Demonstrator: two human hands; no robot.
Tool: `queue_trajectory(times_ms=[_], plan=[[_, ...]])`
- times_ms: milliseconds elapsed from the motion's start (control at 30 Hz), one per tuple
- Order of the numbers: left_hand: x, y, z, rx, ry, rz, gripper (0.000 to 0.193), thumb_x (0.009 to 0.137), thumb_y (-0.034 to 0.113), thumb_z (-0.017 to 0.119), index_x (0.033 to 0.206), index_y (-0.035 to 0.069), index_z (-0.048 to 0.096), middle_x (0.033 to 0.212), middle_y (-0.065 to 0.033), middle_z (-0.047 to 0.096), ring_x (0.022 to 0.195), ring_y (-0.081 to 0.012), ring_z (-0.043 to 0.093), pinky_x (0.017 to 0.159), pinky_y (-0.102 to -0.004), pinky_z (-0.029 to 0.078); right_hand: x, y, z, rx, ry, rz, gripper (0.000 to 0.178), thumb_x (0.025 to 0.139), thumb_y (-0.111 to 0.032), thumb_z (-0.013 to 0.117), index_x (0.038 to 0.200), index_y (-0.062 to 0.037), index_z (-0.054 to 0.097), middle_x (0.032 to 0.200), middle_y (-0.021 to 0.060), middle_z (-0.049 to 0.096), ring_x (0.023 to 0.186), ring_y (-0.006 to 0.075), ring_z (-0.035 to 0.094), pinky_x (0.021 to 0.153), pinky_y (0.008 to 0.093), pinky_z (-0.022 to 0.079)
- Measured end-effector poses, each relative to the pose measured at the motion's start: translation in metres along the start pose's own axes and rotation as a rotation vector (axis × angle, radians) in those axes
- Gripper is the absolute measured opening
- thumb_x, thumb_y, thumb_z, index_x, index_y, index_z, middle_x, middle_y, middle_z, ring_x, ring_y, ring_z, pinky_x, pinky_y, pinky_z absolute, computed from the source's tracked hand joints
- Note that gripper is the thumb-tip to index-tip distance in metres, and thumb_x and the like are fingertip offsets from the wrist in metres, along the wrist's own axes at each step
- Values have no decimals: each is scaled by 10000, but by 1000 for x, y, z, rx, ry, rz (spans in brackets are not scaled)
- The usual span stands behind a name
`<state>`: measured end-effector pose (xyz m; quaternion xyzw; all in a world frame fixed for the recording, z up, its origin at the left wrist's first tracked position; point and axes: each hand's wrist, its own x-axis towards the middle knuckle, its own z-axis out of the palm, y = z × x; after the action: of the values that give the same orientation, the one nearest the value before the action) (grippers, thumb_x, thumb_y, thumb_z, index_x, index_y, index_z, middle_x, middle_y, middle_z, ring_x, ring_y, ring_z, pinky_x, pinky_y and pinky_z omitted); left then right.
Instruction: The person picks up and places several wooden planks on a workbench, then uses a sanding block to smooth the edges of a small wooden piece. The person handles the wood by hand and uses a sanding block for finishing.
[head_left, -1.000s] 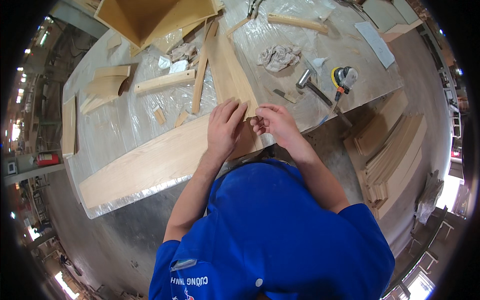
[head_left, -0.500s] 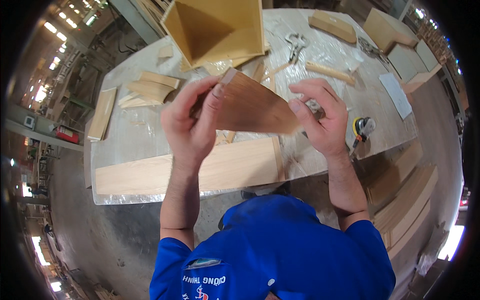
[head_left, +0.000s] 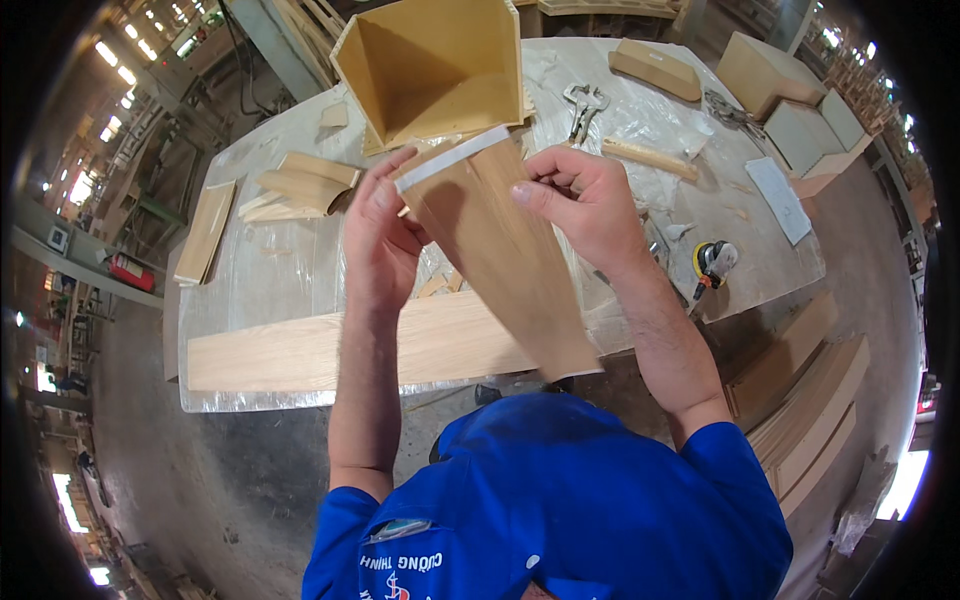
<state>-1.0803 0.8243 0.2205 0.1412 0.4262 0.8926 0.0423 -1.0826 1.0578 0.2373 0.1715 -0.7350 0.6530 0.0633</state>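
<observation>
One long, pale, flat wooden board (head_left: 265, 352) lies below and left of the grip. One left hand (head_left: 383, 235) grasps the left edge of one brown, flat wooden panel (head_left: 490, 235), held between both hands, white-edged end uppermost. One right hand (head_left: 590, 205) pinches its right edge. One round yellow-and-black sander (head_left: 712, 260) lies right of the grip.

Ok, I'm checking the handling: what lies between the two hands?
In the head view, a wooden board with a white strip along its upper end lies between the left hand and right hand.
</observation>
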Motion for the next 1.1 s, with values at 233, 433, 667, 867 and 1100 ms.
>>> queue_trajectory(times_ms=[233,433,667,867,1100], plan=[[-7,-55,1,106,94,-142,325,906,115,783,1188,-21,697,1103,-104,746,999,-171,707,902,-323,558,-4,29,3,108,31,63,130,899,-60,748,979,32,702,826,9,713,754,33,616,666,215,493],[-3,-61,5,311,68,-159,241,886,81,796,1106,-5,752,1020,-94,767,921,-139,712,849,-296,562,-13,44,-6,53,-25,114,145,849,-78,784,914,24,703,790,3,705,716,35,607,628,223,486],[5,-69,-3,372,37,-157,237,888,81,785,1107,-2,746,1001,-84,768,912,-150,717,846,-312,556,-8,57,-15,-51,-85,167,159,834,-86,785,911,33,714,746,4,693,692,39,606,620,239,494],[5,-68,0,415,51,-171,192,888,55,755,1065,-20,759,956,-86,773,861,-135,719,792,-296,570,-1,47,-10,-153,114,-114,216,834,-84,782,1033,-12,738,893,64,695,799,133,670,697,285,545],[6,-68,-3,575,68,-132,174,889,67,752,1027,-37,767,896,-78,773,815,-108,710,739,-279,574,20,28,-12,-768,131,-704,315,767,8,768,1074,-47,728,1140,106,664,1049,274,640,839,369,554]])
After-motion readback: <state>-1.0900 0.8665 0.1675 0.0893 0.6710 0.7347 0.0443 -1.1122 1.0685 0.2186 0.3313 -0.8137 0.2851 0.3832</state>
